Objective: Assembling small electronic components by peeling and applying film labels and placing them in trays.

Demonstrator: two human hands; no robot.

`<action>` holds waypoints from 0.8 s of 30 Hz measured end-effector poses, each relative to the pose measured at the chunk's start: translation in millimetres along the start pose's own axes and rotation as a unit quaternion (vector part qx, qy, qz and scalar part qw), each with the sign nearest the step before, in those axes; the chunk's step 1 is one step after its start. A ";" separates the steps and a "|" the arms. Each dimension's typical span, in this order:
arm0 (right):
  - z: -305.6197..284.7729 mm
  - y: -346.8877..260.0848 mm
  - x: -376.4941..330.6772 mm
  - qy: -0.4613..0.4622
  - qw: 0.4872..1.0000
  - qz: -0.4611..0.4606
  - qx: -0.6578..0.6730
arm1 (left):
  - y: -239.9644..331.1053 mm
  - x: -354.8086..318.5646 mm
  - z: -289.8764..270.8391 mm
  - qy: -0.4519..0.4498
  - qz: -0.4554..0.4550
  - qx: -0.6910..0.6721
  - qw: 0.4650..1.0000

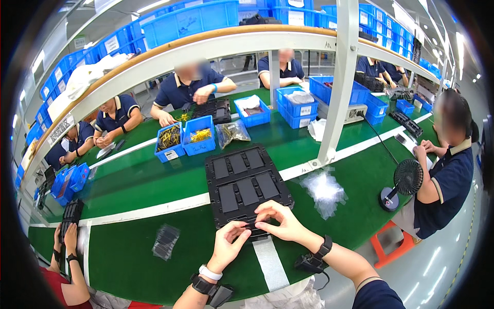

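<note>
On the green tabletop (154, 247), left hand (230, 246) and right hand (280, 222) pinch a small dark strip (252, 225), long axis left-right, at the black tray's (247, 185) near edge. Fingers closed on it; strip mostly hidden, detail unclear.

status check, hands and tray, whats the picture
Left hand and right hand both pinching the near edge of the black tray, grip shut. Tray flat on green table. Clear bags lie beside it, apart.
</note>
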State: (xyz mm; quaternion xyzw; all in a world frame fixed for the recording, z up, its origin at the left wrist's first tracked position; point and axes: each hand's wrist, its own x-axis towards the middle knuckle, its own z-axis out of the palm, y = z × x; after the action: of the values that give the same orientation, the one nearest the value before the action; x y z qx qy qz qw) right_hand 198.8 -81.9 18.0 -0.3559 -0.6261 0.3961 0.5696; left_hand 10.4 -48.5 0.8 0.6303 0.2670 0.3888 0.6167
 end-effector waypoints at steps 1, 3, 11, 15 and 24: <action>0.3 -3.8 0.4 -0.002 0.999 0.001 -0.040 | -1.8 -0.4 0.9 -0.002 -0.006 0.000 1.000; -1.4 -7.2 1.3 -0.007 0.996 -0.007 -0.086 | -2.7 0.1 2.0 0.020 0.027 -0.012 0.999; -1.8 -1.2 -0.2 -0.014 0.991 -0.022 -0.130 | 3.9 -1.6 5.4 0.014 0.027 -0.004 1.000; -2.4 -6.4 0.7 -0.019 0.988 -0.009 -0.152 | 6.7 -2.5 4.6 0.008 0.019 -0.004 1.000; -4.6 8.5 -0.7 0.014 0.994 0.002 -0.105 | -2.5 -2.5 0.2 0.013 0.020 0.007 1.000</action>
State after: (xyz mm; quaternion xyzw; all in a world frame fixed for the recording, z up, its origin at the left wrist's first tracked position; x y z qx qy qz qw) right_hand 203.4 -78.4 10.2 -0.4203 -0.6555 0.3248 0.5369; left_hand 9.5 -50.4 -2.1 0.6350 0.2647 0.4073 0.6007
